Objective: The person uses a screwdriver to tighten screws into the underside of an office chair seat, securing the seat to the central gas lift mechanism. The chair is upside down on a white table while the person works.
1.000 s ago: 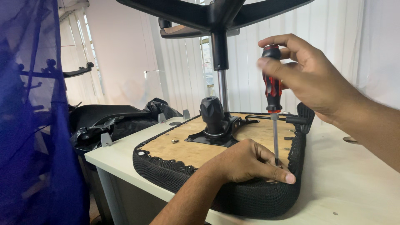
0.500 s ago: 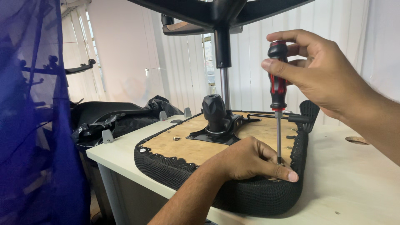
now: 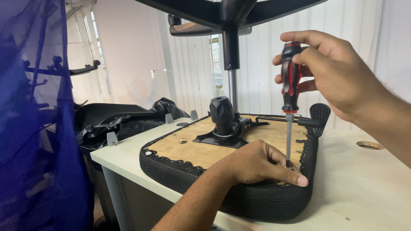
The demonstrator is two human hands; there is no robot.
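Note:
An upside-down office chair seat (image 3: 252, 201) with black mesh edge and a bare plywood underside lies on a pale table (image 3: 364, 192). My right hand (image 3: 338, 72) grips the red-and-black handle of a screwdriver (image 3: 290, 85), held upright with its tip at the seat's near right edge. My left hand (image 3: 257, 164) rests on the plywood, fingers curled around the shaft's tip, steadying it. A black metal mechanism plate (image 3: 224, 132) with a gas-lift column (image 3: 232, 92) rises from the seat's middle.
A black lever paddle (image 3: 320, 114) sticks out at the seat's far right. Black chair parts and plastic wrap (image 3: 120, 122) lie at the table's left end. Blue mesh fabric (image 3: 38, 128) fills the left. A round cable hole (image 3: 370, 145) sits at right.
The view has shifted slightly; my right hand and the screwdriver sit a little further right and my fingers have turned on the handle. My left hand stays at the tip.

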